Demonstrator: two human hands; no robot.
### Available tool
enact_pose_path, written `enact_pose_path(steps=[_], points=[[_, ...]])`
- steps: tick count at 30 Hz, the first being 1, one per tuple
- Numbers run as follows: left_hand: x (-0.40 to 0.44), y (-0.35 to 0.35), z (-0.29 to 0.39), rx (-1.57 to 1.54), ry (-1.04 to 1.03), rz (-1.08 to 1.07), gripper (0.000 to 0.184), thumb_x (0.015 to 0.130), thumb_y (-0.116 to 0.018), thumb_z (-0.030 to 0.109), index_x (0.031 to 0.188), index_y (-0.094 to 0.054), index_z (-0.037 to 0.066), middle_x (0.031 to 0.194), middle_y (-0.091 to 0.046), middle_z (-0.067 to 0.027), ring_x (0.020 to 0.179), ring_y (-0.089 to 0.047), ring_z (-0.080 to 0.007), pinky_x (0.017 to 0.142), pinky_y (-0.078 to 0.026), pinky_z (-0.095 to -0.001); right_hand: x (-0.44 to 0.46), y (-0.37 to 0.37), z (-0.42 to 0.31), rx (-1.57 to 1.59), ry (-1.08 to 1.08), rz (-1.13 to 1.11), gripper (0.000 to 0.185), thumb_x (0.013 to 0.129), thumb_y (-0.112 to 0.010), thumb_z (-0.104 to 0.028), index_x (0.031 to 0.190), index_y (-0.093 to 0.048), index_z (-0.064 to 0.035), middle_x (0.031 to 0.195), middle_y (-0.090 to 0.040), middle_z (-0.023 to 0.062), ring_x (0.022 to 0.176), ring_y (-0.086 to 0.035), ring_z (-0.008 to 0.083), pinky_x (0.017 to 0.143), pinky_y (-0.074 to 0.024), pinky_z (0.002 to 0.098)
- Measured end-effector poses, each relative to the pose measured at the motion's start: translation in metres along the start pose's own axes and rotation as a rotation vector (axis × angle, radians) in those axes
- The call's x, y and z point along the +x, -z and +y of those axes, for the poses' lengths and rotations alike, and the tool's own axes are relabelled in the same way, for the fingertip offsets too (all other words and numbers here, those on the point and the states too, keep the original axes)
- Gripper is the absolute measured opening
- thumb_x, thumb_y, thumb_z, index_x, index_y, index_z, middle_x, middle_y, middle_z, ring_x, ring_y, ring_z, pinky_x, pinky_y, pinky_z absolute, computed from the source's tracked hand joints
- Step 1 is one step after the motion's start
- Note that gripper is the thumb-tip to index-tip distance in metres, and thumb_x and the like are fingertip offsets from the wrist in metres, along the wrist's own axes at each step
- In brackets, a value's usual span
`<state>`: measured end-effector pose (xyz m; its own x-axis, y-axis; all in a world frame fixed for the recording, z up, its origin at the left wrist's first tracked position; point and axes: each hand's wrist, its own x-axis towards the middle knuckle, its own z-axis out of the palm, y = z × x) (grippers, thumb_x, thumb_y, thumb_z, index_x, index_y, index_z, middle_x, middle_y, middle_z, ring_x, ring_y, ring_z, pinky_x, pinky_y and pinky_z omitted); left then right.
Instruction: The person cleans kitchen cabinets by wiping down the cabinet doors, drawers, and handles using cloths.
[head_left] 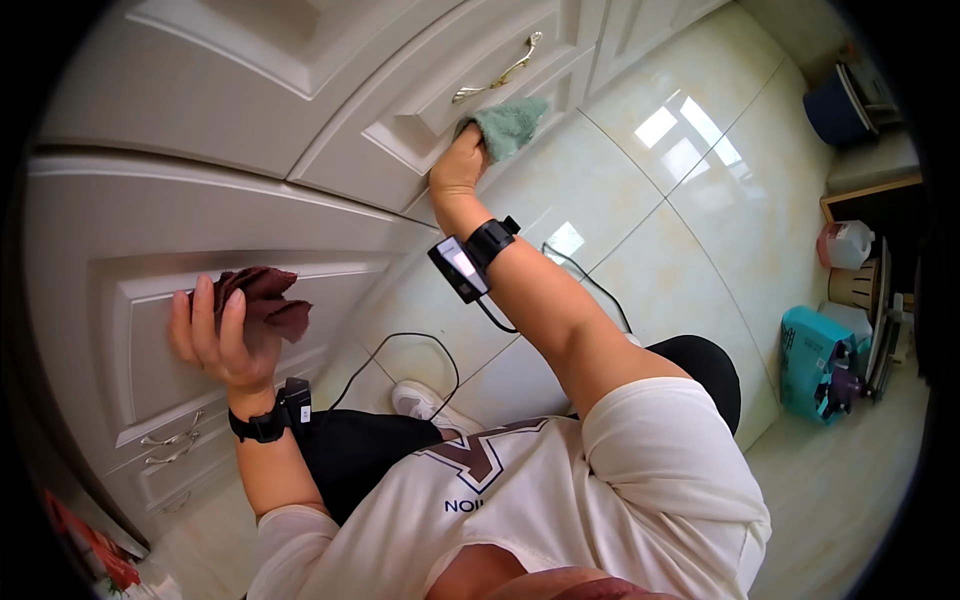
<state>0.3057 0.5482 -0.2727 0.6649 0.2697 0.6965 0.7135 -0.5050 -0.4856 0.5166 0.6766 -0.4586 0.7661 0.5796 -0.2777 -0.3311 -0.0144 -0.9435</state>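
My left hand [225,340] holds a crumpled maroon cloth [270,300], its fingers stretched up beside the folds. It is in front of the raised panel of a pale cabinet door [75,300]; I cannot tell whether the cloth touches the panel. My right hand [462,165] reaches forward, closed on a green cloth [508,127]. That cloth lies against the lower part of a drawer front [400,135], below its ornate metal handle [500,75]. The right fingertips are hidden by the cloth and the hand.
Black cables [450,350] run from the wrist devices down past my legs. Glossy tiles [620,260] cover the floor. Along the right stand a blue bin [835,108], a plastic jug [850,245] and a teal bag [812,350]. More handles [175,440] stick out at lower left.
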Motion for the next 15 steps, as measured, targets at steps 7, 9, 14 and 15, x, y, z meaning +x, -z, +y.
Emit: enact_pose_path(steps=[7,9,14,15], points=[[0.002,-0.009,0.002,0.231,-0.039,-0.009,0.024,0.090,-0.062,0.033,0.108,-0.059,0.017,0.117,-0.064,-0.0075,0.113,-0.054,-0.0280,0.093,-0.040,-0.0387,0.011,0.000,0.012,0.202,0.181,-0.066,0.042,0.097,-0.042,-0.030,0.116,-0.054,0.0062,0.121,-0.055,0.0206,0.112,-0.049,0.0354,0.100,-0.0358,0.0389],[0.000,-0.010,0.003,0.271,-0.032,-0.017,0.025,0.090,-0.062,0.035,0.108,-0.059,0.017,0.117,-0.064,-0.0075,0.114,-0.054,-0.0277,0.093,-0.039,-0.0385,0.039,0.006,0.012,0.087,0.297,-0.053,0.042,0.097,-0.043,-0.029,0.117,-0.053,0.0065,0.121,-0.055,0.0197,0.113,-0.049,0.0334,0.101,-0.0355,0.0378],[0.000,-0.011,0.005,0.247,-0.027,-0.014,0.023,0.088,-0.056,0.021,0.109,-0.064,0.014,0.121,-0.063,-0.0087,0.119,-0.051,-0.0297,0.096,-0.038,-0.0426,0.149,0.016,-0.018,0.278,0.287,-0.041,0.048,0.098,-0.039,-0.040,0.120,-0.052,0.0004,0.121,-0.056,0.0103,0.112,-0.050,0.0233,0.100,-0.0360,0.0334],[0.001,-0.012,0.005,0.249,-0.028,-0.016,0.023,0.088,-0.056,0.021,0.109,-0.064,0.014,0.121,-0.063,-0.0087,0.119,-0.051,-0.0297,0.096,-0.038,-0.0426,0.161,0.025,-0.035,0.374,0.141,-0.148,0.047,0.098,-0.039,-0.040,0.119,-0.052,0.0001,0.122,-0.055,0.0106,0.113,-0.049,0.0227,0.100,-0.0359,0.0334]])
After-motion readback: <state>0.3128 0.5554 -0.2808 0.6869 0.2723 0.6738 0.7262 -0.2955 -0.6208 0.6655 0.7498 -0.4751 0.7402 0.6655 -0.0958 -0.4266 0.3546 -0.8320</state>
